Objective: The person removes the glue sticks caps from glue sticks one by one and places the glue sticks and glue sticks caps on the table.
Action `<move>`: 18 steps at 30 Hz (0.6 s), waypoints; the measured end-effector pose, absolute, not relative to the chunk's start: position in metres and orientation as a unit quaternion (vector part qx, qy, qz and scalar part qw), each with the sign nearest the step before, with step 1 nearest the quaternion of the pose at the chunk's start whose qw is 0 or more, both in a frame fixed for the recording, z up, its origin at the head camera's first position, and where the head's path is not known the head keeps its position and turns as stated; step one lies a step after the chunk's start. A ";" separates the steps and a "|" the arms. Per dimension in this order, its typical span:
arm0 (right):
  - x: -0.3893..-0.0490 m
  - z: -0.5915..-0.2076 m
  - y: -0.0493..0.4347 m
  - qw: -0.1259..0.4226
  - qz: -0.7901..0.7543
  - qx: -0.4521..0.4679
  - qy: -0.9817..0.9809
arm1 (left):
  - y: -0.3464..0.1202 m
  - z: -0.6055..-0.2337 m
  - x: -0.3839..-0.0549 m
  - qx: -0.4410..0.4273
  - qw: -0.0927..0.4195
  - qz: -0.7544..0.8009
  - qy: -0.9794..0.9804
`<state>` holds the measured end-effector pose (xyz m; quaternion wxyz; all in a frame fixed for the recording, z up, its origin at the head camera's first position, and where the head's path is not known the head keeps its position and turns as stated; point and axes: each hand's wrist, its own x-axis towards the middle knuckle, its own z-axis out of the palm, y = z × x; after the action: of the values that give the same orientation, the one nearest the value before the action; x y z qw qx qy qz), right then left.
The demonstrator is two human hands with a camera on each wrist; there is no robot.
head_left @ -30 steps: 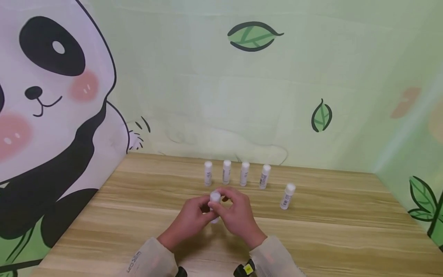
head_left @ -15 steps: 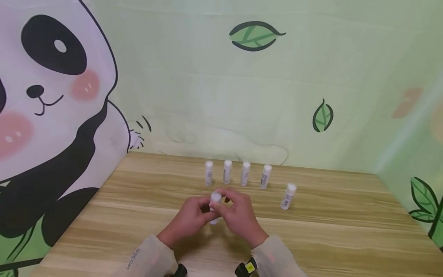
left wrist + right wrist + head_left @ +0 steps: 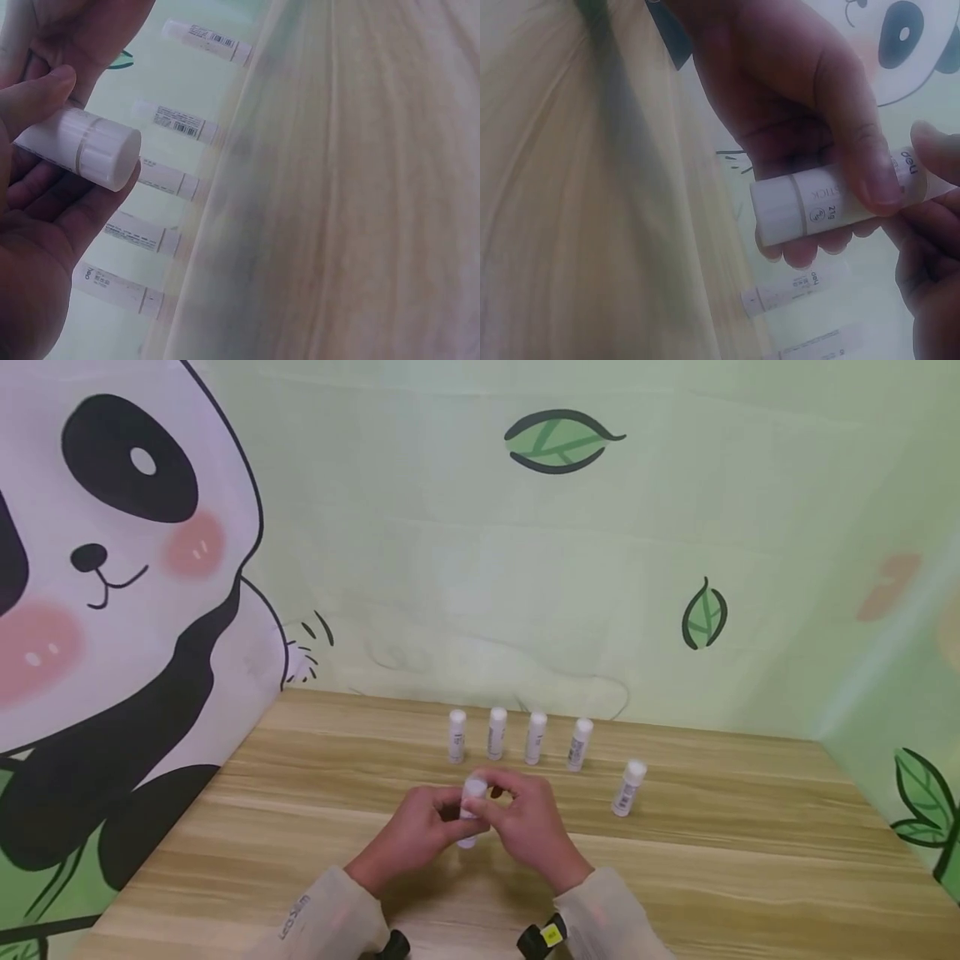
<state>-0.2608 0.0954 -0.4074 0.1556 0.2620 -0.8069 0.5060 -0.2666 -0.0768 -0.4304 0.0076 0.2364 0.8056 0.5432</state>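
Both hands are on one white glue stick [image 3: 474,789], held roughly upright over the wooden table. My left hand [image 3: 420,831] grips its lower body; in the right wrist view that thumb lies across the printed label of the glue stick [image 3: 817,199]. At the top end, my right hand [image 3: 528,818] pinches around the cap with thumb and fingers. The left wrist view shows the smooth bottom end of the glue stick [image 3: 109,154] jutting past the fingers. Fingers hide most of the cap, so whether it is loose cannot be seen.
Beyond the hands, several white glue sticks stand upright in a row, from the leftmost glue stick [image 3: 457,737] to a nearer glue stick [image 3: 628,787] at the right. The wooden table [image 3: 750,843] meets a printed panda-and-leaf backdrop [image 3: 420,527] at its rear edge.
The head view has swung slightly left, so the whole scene sits a little further right in it. Both hands keep their hold on the glue stick, with hardly any other movement.
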 end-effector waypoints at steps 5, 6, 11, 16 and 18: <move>-0.260 -0.405 0.098 0.139 0.503 0.259 -0.813 | -0.078 -0.430 -0.267 0.241 0.017 0.547 0.801; -0.260 -0.404 0.098 0.135 0.501 0.259 -0.815 | -0.078 -0.430 -0.267 0.241 0.018 0.548 0.801; -0.260 -0.401 0.100 0.123 0.492 0.263 -0.821 | -0.077 -0.430 -0.267 0.243 0.023 0.554 0.796; -0.261 -0.400 0.101 0.116 0.489 0.264 -0.823 | -0.078 -0.431 -0.267 0.241 0.028 0.567 0.787; -0.262 -0.400 0.101 0.113 0.491 0.263 -0.823 | -0.078 -0.432 -0.267 0.237 0.031 0.569 0.786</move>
<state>-0.2618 0.1009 -0.4002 0.1130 0.2633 -0.8228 0.4908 -0.2673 -0.0781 -0.4320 0.0309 0.2374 0.7865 0.5693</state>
